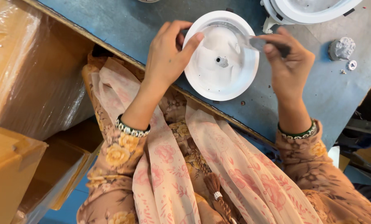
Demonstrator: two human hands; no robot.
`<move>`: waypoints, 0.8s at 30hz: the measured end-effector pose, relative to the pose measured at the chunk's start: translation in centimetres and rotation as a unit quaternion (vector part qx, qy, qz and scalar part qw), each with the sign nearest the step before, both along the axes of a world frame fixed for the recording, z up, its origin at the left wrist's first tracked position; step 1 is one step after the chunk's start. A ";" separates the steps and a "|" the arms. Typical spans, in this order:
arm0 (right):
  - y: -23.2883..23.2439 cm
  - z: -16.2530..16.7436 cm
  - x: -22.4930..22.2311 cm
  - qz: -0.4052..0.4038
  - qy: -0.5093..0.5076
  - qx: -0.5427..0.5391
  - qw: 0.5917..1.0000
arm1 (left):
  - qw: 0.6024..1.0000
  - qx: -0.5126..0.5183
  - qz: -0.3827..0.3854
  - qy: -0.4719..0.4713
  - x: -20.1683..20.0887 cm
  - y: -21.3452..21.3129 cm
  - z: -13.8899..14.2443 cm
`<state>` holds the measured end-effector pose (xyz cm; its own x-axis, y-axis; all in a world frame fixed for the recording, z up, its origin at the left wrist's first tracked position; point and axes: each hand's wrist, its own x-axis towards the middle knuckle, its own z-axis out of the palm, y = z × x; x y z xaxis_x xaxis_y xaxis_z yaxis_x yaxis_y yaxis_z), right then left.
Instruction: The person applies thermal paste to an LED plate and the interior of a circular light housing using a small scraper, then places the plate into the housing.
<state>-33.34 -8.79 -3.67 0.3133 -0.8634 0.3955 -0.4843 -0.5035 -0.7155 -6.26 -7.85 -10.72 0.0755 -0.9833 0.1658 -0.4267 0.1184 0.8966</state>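
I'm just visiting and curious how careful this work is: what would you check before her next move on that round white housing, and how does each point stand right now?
1. Left hand steadies the round white housing: ok, thumb on its rim.
2. Right hand has a firm pinch on the small dark tool: ok, though what kind of tool cannot be told.
3. Housing lies fully on the blue table: not ok, it sits close to the table's near edge.
4. Centre fitting unobstructed: ok.
5. Small grey part and small white ring apart from the hands: ok.
6. Second white housing out of the way: ok.
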 end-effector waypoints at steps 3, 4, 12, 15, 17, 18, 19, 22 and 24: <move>-0.4 1.1 0.9 0.055 0.239 -0.145 0.959 | 0.996 -0.075 -0.016 0.047 -1.3 -1.5 -0.2; -0.6 1.1 1.2 0.078 0.282 -0.174 0.940 | 0.997 -0.055 -0.004 0.056 -1.6 -1.6 -0.3; 2.8 0.7 2.6 0.087 0.310 -0.134 0.937 | 0.994 -0.043 0.050 0.087 -2.6 -0.9 -1.0; 5.3 1.3 2.7 0.107 0.311 -0.107 0.938 | 0.994 -0.059 0.050 0.080 -2.5 -0.8 -0.9; 5.5 1.7 2.4 0.133 0.308 -0.098 0.937 | 0.994 -0.071 0.047 0.075 -2.4 -0.7 -0.9; 5.0 2.1 2.0 0.148 0.306 -0.100 0.935 | 0.993 -0.079 0.045 0.071 -2.3 -0.7 -0.9; 4.4 2.4 1.6 0.164 0.303 -0.102 0.933 | 0.993 -0.080 0.040 0.075 -2.2 -0.7 -1.0; 0.6 2.4 0.8 0.131 0.330 -0.143 0.924 | 0.993 -0.074 0.027 0.088 -2.0 -0.6 -1.0; -2.0 2.2 0.6 0.148 0.337 -0.183 0.912 | 0.993 -0.065 0.022 0.092 -2.0 -0.6 -1.0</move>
